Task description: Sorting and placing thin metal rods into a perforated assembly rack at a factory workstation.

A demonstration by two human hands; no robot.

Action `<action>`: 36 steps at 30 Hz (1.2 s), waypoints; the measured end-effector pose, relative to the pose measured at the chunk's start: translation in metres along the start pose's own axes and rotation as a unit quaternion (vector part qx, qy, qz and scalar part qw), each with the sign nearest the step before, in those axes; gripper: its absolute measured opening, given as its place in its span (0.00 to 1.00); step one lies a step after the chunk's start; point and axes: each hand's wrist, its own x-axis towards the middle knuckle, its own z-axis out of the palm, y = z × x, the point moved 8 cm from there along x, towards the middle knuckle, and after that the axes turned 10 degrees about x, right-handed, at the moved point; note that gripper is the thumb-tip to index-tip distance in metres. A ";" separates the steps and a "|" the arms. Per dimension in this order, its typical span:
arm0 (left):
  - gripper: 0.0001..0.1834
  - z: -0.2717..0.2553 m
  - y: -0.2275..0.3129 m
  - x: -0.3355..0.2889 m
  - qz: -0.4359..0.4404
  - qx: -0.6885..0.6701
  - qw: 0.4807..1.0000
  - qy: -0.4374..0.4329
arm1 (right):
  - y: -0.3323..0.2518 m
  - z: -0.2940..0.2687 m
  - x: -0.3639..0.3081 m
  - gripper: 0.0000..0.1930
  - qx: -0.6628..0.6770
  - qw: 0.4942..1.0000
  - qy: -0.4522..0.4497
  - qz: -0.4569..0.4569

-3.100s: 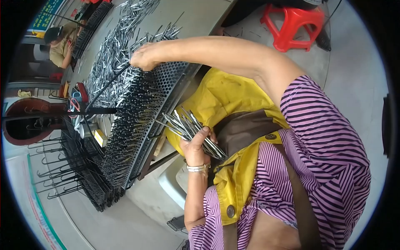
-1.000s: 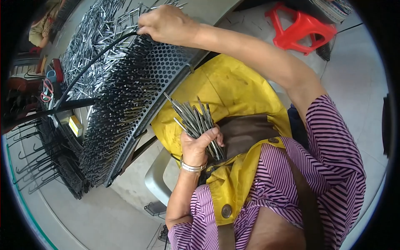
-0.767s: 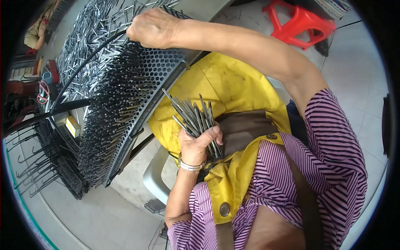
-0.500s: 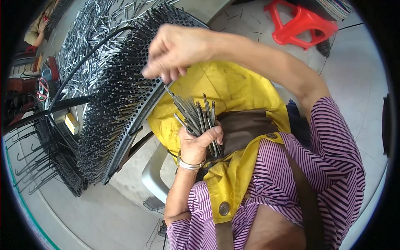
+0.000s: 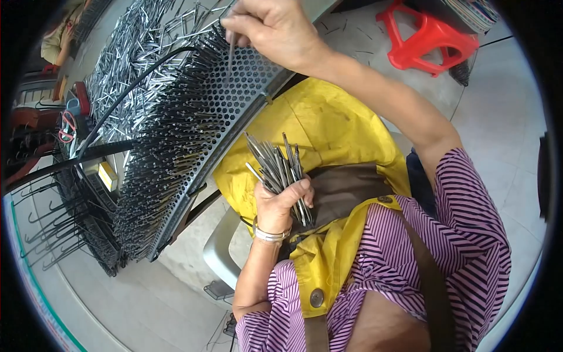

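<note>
My left hand (image 5: 278,202) is closed round a bundle of thin metal rods (image 5: 272,164), held upright in front of my yellow apron. Above the far end of the black perforated plate (image 5: 243,76), my right hand (image 5: 278,29) pinches one thin metal rod (image 5: 231,56) between thumb and fingers. That rod points down toward the holes and is slightly blurred; I cannot tell whether its tip is in one. Dark rods (image 5: 176,135) stand packed in the plate's holes on its left side. Bare holes show along the right side, near my right hand.
Loose shiny rods (image 5: 126,88) lie heaped beyond the plate. A black curved bar (image 5: 129,73) crosses above them. At the left are a small yellow box (image 5: 108,175), scissors (image 5: 67,126) and hooked wires (image 5: 50,226). A red stool (image 5: 431,38) stands at the far right.
My right hand has moved farther away, up to the plate's far end, and the pinched rod now shows. The plate's bare holes have come into view. My left hand stays nearly in place with its bundle.
</note>
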 end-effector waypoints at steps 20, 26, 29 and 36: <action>0.07 -0.008 0.002 0.008 0.004 -0.069 0.997 0.017 | 0.010 0.086 0.024 0.07 -0.152 0.940 -0.233 -0.196; 0.08 -0.009 0.000 0.009 0.001 -0.075 0.997 0.018 | 0.021 0.101 0.014 0.07 -0.410 0.858 -0.304 -0.064; 0.08 -0.008 0.002 0.008 0.011 -0.077 0.997 0.027 | 0.012 0.100 0.012 0.07 -0.364 0.895 -0.228 -0.123; 0.08 -0.012 0.003 0.006 0.027 -0.089 0.995 0.041 | 0.022 0.053 -0.052 0.17 -0.063 0.928 -0.294 0.219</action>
